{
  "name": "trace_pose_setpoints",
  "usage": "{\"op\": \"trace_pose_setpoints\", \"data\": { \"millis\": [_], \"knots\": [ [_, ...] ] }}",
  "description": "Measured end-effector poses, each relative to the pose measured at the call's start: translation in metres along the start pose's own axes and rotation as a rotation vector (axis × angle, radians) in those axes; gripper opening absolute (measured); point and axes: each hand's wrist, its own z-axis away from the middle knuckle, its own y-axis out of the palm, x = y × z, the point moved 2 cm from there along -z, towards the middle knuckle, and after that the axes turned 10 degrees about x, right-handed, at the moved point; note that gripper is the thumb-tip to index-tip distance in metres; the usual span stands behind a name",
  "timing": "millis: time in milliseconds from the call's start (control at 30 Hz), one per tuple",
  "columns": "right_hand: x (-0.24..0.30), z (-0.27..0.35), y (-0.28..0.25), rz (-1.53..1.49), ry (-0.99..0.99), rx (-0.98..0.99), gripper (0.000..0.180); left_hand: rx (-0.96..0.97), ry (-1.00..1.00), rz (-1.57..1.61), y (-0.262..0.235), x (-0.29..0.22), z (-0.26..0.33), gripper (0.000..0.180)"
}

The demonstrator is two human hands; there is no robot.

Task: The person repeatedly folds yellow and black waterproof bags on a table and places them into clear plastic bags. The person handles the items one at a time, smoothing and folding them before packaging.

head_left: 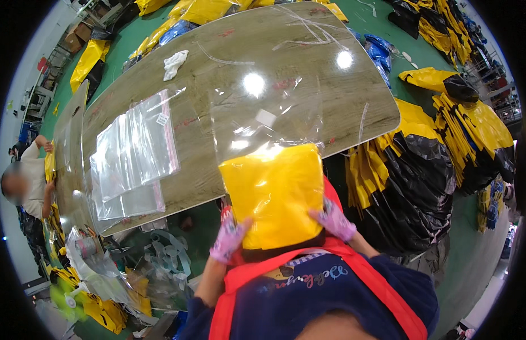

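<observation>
My left hand (230, 235), in a pink patterned glove, grips the lower left edge of a folded yellow-and-black item (274, 190), thumb on top. At the lower right edge, my right hand (335, 220), gloved alike, holds the same item. The item lies inside a clear plastic bag (231, 122), whose unfilled part stretches away over the table (189, 136). A small white label (265, 118) shows on or through the bag. The near end of the bundle hangs past the table edge, close to my body. My fingers under the bundle are hidden.
Flat clear bags (135, 144) are stacked to the left on the table, with a white crumpled cloth (175, 65) behind. Plastic strips (308, 34) lie at the far side. Yellow-and-black piles (410, 181) stand right. Another person (33, 181) handles yellow material at far left.
</observation>
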Motion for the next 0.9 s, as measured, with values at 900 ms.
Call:
{"op": "trace_pose_setpoints", "data": {
  "millis": [900],
  "knots": [
    [0.014, 0.036, 0.001, 0.126, -0.103, -0.072, 0.076, 0.164, 0.23, -0.287, 0.002, 0.025, 0.026, 0.044]
  ]
}}
